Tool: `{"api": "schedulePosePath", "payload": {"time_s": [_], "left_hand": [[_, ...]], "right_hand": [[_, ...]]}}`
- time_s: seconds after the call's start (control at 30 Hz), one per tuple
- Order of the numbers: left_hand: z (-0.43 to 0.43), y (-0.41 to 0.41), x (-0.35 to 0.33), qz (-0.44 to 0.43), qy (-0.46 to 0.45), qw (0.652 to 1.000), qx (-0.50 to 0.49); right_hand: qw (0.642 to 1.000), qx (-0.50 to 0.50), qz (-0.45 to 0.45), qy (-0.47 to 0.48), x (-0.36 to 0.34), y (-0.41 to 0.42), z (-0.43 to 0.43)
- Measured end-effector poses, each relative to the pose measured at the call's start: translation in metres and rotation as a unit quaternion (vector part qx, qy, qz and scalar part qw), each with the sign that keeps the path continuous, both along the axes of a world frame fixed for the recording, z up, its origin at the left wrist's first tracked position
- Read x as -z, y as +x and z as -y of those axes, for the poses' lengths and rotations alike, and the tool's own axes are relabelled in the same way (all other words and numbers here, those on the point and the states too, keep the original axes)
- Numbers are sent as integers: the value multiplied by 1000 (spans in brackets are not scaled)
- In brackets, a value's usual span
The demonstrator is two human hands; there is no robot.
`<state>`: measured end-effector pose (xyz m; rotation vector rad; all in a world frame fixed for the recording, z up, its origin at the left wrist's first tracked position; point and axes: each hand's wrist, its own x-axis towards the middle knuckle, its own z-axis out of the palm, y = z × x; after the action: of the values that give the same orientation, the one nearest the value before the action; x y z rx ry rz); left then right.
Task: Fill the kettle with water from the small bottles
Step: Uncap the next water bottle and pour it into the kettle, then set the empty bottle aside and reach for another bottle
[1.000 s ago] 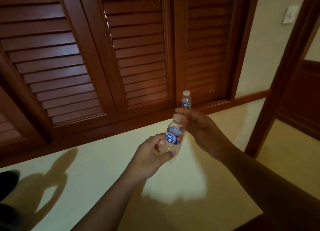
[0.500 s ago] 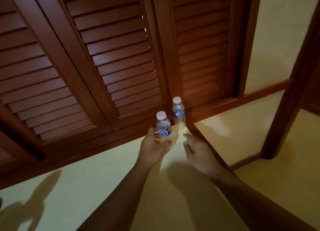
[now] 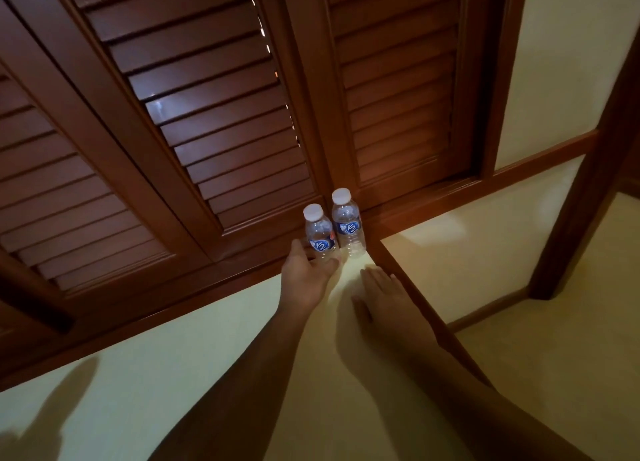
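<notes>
**Set the near bottle down square, then deal with the caps**

Your left hand (image 3: 306,276) has its grip wrapped round the lower body of the near bottle (image 3: 320,236), fingers behind and thumb in front. That bottle stands upright at the far corner of the pale bench (image 3: 207,374), against the louvred wooden doors (image 3: 207,97). The far bottle (image 3: 348,223) stands just beside it, apparently touching. Both wear their white caps. Your right hand (image 3: 381,296) lies flat and open on the bench, holding nothing, near the bench's wooden edge.

The kettle is nowhere in view, so judge this as staging, not pouring.

If you are letting go, feel the base sit flat first; these light bottles tip easily and one would knock the other. If you are lifting, grip mid-label rather than low, so the soft wall does not buckle. Bring your right hand to the cap and twist while the left steadies. Squeeze gently once it is open, or water will spill.
</notes>
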<state>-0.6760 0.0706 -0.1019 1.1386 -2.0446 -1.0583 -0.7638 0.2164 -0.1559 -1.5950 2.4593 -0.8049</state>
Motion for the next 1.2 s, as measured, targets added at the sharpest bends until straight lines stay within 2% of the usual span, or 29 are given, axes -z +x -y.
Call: {"api": "schedulePosePath", "payload": {"time_s": [0.13,0.47,0.67,0.83,0.97,1.2], "left_hand": [[4,-3,2,25,-10,1000,9],[11,-8,10,46,-2,999,12],[5,10,6,45,2,999,17],[-29,84,-2,3,-25,999,26],[-60,170,-9,29,-61,997,26],[-100,336,4,63,-94,989,-95]], "right_hand": [[999,-10,-30,39,-2,3,-1],[998,-10,-34,46,-3,6,-2],[999,-18,-35,-1,-1,7,-5],[997,-51,-51,-25,-18,28,-12],[992,-110,-28,-52,-37,83,-13],[958,-277,25,-67,-48,220,-3]]}}
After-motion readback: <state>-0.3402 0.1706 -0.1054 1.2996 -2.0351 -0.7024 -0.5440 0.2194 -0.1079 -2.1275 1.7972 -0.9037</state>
